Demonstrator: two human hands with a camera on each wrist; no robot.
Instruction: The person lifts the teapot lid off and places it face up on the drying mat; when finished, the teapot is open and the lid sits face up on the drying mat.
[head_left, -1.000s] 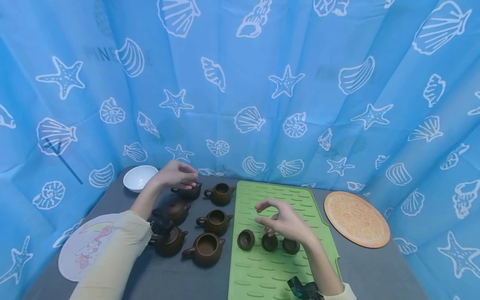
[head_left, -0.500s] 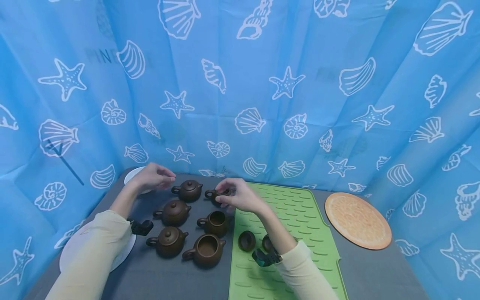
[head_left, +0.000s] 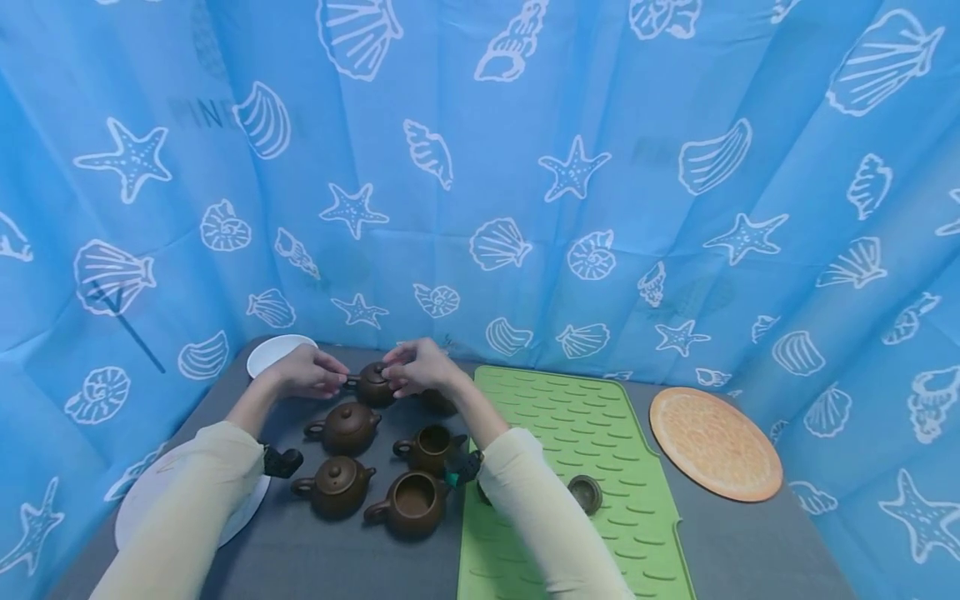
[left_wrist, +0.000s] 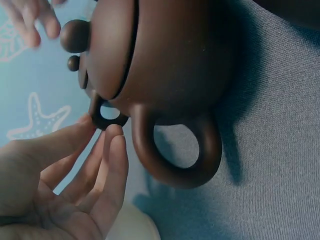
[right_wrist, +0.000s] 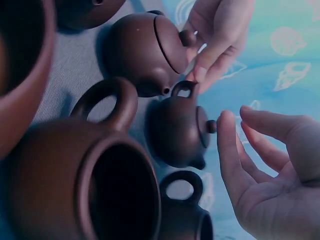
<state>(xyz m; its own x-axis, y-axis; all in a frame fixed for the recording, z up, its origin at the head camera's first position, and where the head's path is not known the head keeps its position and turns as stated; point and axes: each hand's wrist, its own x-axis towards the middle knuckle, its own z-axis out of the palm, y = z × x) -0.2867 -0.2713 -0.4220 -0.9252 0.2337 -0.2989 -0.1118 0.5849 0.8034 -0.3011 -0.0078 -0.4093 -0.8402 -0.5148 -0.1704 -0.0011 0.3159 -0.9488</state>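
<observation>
My left hand (head_left: 309, 372) pinches the handle of the far lidded brown teapot (head_left: 372, 385), thumb and fingertips meeting at the small loop in the left wrist view. My right hand (right_wrist: 280, 165) hovers at that teapot's lid knob (right_wrist: 213, 126), thumb and index apart, the index fingertip right beside the knob. Two more lidded teapots (head_left: 347, 427) (head_left: 337, 487) stand nearer in the same column. To their right, lidless teapots (head_left: 432, 448) (head_left: 411, 503) stand in a second column, the farthest one (head_left: 437, 402) partly hidden by my right hand.
A green ridged mat (head_left: 555, 400) lies right of the pots, with a small brown lid (head_left: 585, 495) on it and others hidden under my right sleeve. A white bowl (head_left: 281, 351) stands at back left, a round placemat (head_left: 247, 508) under my left sleeve, an orange-patterned round mat (head_left: 715, 444) far right.
My right hand has moved left and away from me, from over the lids past the farthest lidless teapot to the lidded one. My left hand has drawn back left and down to that teapot's handle.
</observation>
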